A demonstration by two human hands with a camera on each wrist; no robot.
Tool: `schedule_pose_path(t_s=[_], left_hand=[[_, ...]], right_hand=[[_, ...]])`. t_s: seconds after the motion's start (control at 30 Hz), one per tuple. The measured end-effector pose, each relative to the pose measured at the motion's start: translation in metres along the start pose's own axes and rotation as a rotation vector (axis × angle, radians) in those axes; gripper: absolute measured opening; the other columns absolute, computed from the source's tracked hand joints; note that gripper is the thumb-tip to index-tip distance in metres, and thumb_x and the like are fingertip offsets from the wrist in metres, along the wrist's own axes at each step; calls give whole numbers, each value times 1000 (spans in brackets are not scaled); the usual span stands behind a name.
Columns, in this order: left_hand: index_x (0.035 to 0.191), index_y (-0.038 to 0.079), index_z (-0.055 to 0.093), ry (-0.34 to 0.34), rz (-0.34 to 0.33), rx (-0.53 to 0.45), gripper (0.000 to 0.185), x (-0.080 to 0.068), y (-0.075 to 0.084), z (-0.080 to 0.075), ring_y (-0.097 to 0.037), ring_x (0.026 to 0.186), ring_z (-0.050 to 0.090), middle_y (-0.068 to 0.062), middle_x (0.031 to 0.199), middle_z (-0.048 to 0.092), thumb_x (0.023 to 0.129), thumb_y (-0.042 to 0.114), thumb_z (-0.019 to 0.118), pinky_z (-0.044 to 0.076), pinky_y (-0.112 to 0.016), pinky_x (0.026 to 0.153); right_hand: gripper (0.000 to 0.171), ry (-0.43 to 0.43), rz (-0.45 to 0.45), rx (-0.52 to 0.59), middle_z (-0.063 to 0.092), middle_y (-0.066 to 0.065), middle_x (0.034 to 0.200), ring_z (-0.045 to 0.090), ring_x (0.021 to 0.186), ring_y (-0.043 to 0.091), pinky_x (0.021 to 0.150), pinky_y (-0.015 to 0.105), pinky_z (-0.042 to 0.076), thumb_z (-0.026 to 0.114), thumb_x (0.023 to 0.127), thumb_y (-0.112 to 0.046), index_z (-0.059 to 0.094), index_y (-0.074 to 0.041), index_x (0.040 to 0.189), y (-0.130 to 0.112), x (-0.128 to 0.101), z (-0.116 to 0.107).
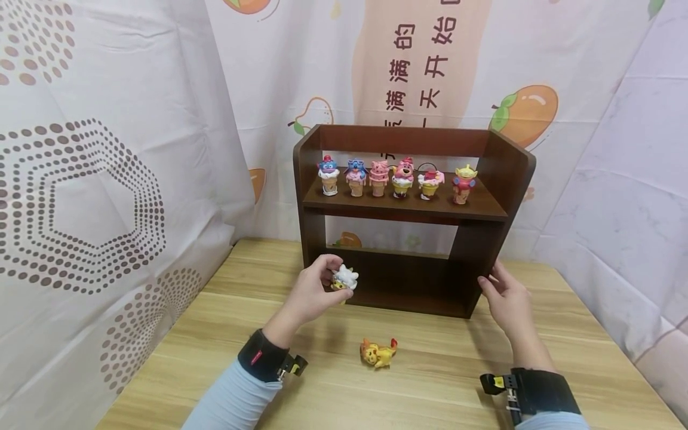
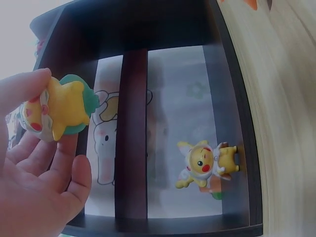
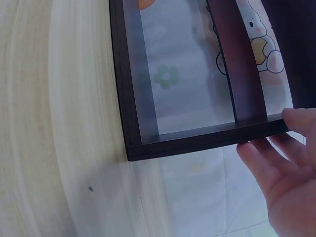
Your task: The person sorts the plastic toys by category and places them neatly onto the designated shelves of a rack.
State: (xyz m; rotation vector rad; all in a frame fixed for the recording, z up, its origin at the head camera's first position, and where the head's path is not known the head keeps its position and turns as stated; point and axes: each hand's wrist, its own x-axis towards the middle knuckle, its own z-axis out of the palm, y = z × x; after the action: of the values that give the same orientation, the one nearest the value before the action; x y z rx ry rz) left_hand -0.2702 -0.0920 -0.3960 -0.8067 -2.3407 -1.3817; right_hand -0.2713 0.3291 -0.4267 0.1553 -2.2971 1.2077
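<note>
Left hand (image 1: 314, 292): fingers pinch a small glossy white-and-yellow plastic figurine (image 1: 344, 279) before the dark brown wooden shelf unit (image 1: 497, 173) | right hand (image 1: 505, 298): straight fingers rest on the shelf's right side panel | orange-yellow moulded figurine (image 1: 378, 352) lies toppled on the pale wood-grain surface (image 1: 441, 382)

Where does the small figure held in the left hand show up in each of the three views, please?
Head view: the figure sits left of centre, pinched by the left hand in front of the dark wooden shelf.
Left wrist view: the same figure is at the left edge, between the fingertips.
Right wrist view: not in it.
Shared landmark: the dark wooden shelf appears in all three.
</note>
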Motion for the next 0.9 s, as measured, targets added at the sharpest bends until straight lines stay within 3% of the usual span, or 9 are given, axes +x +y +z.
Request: schedule_pose_path(t_s=[0.13,0.43,0.63,0.9], left_hand=[[129,6,61,-13,7,25,59,1,0,4,-14,86,64,-2,110,66,78,11,89,54,-29,72],[123,10,62,-34,-22,25,51,7,2,11,-19,86,63,0,110,65,79,14,88,54,-32,70],[119,12,64,-59,-2,69,45,20,8,15,-16,89,59,4,108,63,81,17,88,54,-35,76],[111,14,62,-97,0,159,42,41,18,22,-22,89,58,4,100,58,81,23,89,50,-28,72]], right_hand=[[55,-5,10,-22,56,30,137,58,116,49,73,8,49,60,103,-13,42,-9,155,1,-1,0],[55,-14,15,-25,55,30,138,58,117,49,73,7,48,59,104,-14,41,-9,156,0,-2,1],[54,-10,11,-18,55,31,138,58,117,50,73,7,48,59,104,-13,43,-7,155,-1,-1,1],[54,-14,25,-14,54,32,138,58,118,49,73,6,47,59,104,-14,43,-7,155,-3,-1,-2]])
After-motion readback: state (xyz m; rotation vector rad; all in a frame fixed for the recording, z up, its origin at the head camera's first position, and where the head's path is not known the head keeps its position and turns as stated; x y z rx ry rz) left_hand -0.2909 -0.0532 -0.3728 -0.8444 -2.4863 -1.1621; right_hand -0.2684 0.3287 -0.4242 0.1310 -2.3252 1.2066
